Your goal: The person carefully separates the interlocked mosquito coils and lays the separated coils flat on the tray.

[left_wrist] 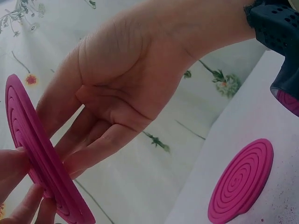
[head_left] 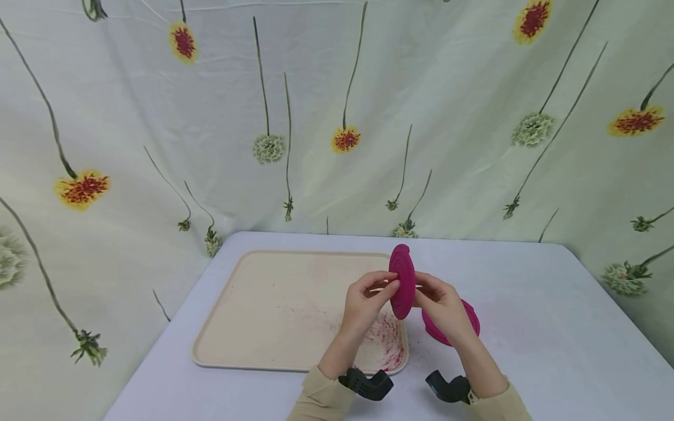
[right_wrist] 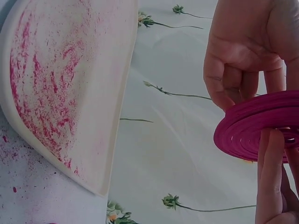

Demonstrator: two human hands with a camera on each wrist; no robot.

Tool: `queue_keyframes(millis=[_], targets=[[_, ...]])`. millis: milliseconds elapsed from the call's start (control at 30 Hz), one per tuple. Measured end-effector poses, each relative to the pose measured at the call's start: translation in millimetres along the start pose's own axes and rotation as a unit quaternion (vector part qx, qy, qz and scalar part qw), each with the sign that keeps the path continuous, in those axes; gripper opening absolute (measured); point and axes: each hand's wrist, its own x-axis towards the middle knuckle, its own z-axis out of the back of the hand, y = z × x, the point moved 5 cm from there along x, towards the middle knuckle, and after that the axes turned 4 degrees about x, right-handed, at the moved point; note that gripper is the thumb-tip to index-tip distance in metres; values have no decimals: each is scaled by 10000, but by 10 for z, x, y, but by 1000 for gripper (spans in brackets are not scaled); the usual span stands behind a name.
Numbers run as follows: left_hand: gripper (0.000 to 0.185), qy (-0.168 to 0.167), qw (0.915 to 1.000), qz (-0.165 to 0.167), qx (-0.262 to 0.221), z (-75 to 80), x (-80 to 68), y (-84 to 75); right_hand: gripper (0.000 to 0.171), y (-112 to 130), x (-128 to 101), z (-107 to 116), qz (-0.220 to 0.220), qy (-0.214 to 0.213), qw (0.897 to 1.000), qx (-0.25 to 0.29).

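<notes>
Left hand (left_wrist: 126, 79) and right hand (head_left: 442, 304) pinch the upright pink disc (head_left: 402, 282); only the left wrist shows the second disc's (left_wrist: 243, 179) spiral ridges.

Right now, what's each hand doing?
Left hand: pinches the pink disc at its edge.
Right hand: grips the same disc from the other side.

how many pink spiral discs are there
2. One pink disc is held upright on edge between the left hand and right hand above the tray. The second disc lies flat on the table, partly hidden behind the right hand.
</notes>
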Motion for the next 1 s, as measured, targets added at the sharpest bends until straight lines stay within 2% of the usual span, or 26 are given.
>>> queue_keyframes(millis=[133, 200, 333, 633, 867, 1000], targets=[[21, 32, 10000, -57, 29, -14, -11, -32, 35, -30, 6, 4, 4, -193, 9998, -78], [21, 39, 9999, 8, 125, -16, -39, -121, 35, -30, 8, 6, 16, -241, 9996, -127], [22, -6, 9995, 84, 303, -23, -54, -158, 34, -29, 8, 12, -1, -341, 9991, -247], [22, 149, 9996, 19, 220, -20, -54, -147, 36, 1, -4, -4, 85, -409, 9991, -73], [22, 186, 9994, 163, 247, -37, -63, -136, 35, 13, -3, 18, 101, -580, 9975, -395], [22, 150, 9995, 169, 220, -48, -61, -142, 34, 11, 1, 26, 118, -615, 9974, -360]])
